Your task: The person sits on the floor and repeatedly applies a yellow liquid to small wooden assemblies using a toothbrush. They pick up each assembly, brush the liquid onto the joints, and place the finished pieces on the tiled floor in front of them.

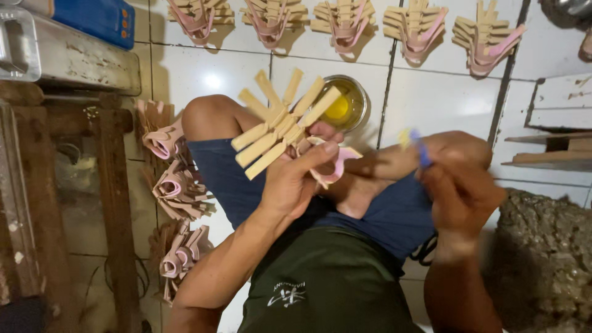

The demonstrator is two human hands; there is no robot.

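Observation:
My left hand (296, 179) grips a fanned bundle of tan strips (280, 123) together with pink looped straps (333, 166), held over my lap. My right hand (459, 194) is closed on a small blue-handled brush (419, 148), its pale tip blurred, a short way right of the bundle. Just beyond the bundle, a round tin of yellow glue (345, 105) stands on the white tile floor (203, 74). I sit cross-legged in blue shorts and a dark green shirt.
Several tan-and-pink bundles lie in a row (345, 24) along the top of the floor. More pink bundles are stacked (176, 191) left of my knee, beside a wooden bench frame (114, 197). A rough grey lump (542, 259) sits at right, wooden boards (555, 148) above it.

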